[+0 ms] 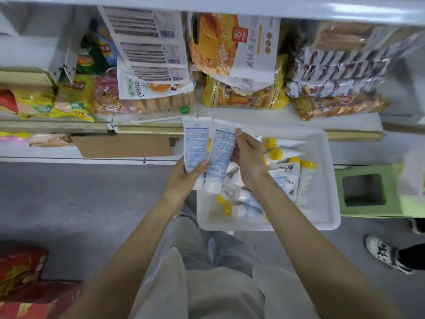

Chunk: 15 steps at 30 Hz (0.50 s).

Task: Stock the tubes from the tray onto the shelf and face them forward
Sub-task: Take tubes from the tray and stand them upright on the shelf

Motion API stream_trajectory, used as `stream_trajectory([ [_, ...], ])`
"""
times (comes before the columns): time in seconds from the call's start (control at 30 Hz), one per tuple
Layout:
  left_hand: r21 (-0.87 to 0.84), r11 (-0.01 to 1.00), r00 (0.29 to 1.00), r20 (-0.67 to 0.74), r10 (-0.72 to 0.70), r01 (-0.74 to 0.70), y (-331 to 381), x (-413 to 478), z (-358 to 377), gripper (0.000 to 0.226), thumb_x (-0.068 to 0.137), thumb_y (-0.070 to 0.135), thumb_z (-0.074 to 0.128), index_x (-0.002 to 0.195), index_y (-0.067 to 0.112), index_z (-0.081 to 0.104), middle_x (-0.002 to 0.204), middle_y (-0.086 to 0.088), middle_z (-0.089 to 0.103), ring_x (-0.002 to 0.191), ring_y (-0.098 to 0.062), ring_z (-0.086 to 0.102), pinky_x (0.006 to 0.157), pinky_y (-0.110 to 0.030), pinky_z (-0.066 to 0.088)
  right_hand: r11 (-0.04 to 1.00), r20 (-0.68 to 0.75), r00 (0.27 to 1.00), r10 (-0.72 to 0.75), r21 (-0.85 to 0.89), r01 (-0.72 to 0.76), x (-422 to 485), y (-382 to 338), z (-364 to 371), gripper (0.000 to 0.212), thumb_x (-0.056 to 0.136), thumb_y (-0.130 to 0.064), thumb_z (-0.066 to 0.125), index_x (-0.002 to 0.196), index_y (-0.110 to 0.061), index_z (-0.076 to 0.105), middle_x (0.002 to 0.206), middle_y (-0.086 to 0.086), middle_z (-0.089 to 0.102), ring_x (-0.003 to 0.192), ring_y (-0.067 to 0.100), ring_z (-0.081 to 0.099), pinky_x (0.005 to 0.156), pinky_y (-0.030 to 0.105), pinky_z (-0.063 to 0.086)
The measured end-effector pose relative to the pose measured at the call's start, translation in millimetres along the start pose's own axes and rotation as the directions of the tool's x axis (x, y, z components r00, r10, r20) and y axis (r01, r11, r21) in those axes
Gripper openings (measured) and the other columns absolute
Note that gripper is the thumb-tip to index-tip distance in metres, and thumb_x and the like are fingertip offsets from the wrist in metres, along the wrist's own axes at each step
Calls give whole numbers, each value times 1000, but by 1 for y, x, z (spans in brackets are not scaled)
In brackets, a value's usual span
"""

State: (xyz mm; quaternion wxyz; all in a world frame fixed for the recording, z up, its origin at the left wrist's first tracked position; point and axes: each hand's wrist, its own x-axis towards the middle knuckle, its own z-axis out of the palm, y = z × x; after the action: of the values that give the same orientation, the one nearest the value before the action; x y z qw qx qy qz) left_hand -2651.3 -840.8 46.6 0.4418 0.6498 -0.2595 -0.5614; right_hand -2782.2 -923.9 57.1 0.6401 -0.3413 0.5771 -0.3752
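Note:
My left hand (184,178) grips a white tube (195,143) with blue print near its lower end, crimped end up. Right beside it, my right hand (249,157) holds a second white tube (220,153) by its side, white cap pointing down. Both tubes show their printed backs to me and hang over the near left corner of the white tray (322,217). In the tray lie several more tubes (282,155), some with yellow caps, some with white caps. The shelf (253,116) runs just beyond the tray, packed with snack bags.
Bread and biscuit bags (241,93) and chip bags (73,97) fill the shelf. A cardboard box (122,146) sits on the lower shelf. A green stool (368,189) stands right of the tray. Someone's shoe (386,254) is at right; red boxes (27,286) at bottom left.

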Motion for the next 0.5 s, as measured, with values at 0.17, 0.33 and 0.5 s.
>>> stream_trajectory([
  [0.17, -123, 992, 995, 98, -7, 19, 26, -12, 13, 62, 66, 24, 85, 122, 11, 60, 114, -6, 70, 104, -22, 67, 82, -38, 56, 996, 5, 996, -85, 22, 85, -12, -38, -2, 42, 100, -26, 46, 102, 15, 56, 89, 13, 57, 83, 21, 52, 75, 39, 47],
  [0.33, -182, 983, 989, 133, 64, -39, 67, -14, 33, 40, 67, 16, 82, 103, 23, 66, 96, 4, 75, 94, -20, 69, 75, -37, 57, 977, -10, 985, -170, 126, 169, -21, -89, -6, 36, 100, -24, 46, 94, 10, 58, 89, 13, 57, 85, 22, 54, 75, 37, 47],
  [0.5, -202, 954, 949, 181, 258, -221, 125, -12, 49, 47, 76, 5, 74, 120, 17, 61, 110, -1, 71, 99, -18, 69, 80, -36, 56, 952, 71, 950, -303, 77, 298, -26, -138, -16, 33, 98, -29, 51, 104, 2, 63, 102, 14, 67, 95, 26, 64, 83, 39, 51],
])
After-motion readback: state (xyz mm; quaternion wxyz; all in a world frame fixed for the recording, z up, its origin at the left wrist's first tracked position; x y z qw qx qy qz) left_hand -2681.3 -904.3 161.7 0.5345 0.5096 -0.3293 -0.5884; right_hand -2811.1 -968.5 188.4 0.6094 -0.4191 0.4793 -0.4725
